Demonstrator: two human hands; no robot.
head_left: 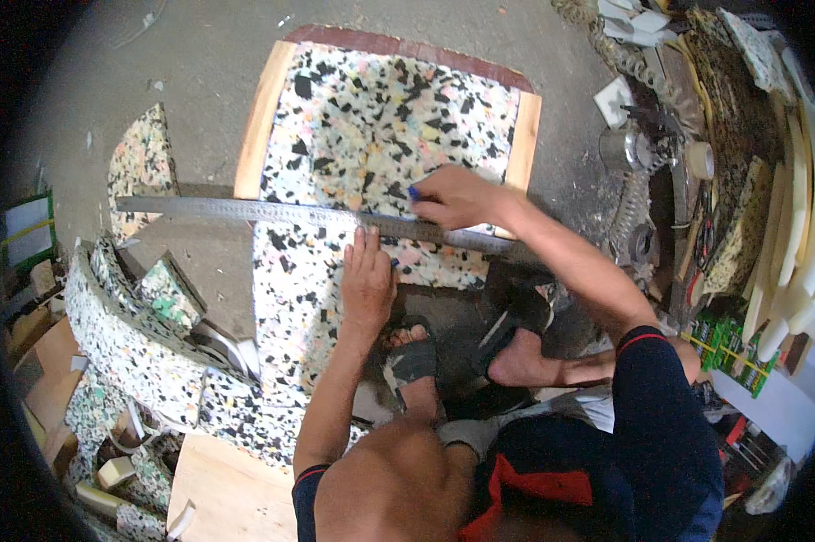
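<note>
A long steel ruler (290, 213) lies crosswise over a sheet of multicoloured speckled foam (380, 117), its left end reaching past the foam's edge. My left hand (367, 287) lies with fingers stretched out, fingertips on the ruler's near edge. A small blue bit shows beside that hand, too small to name. Just above the ruler, my right hand (464, 197) is closed with a blue pen-like thing (414, 193) at its fingertips; most of that thing is hidden. The foam's upper part rests on a wooden panel (265, 122) with a dark red-brown far edge.
Cut speckled foam pieces (136, 343) pile up at the left, with one offcut (143, 154) beyond the ruler's end. A pale board (231, 492) lies at the lower left. Along the right are a coiled hose (626, 212), a tape roll (699, 161) and stacked foam strips (791, 208). My sandalled feet are close by.
</note>
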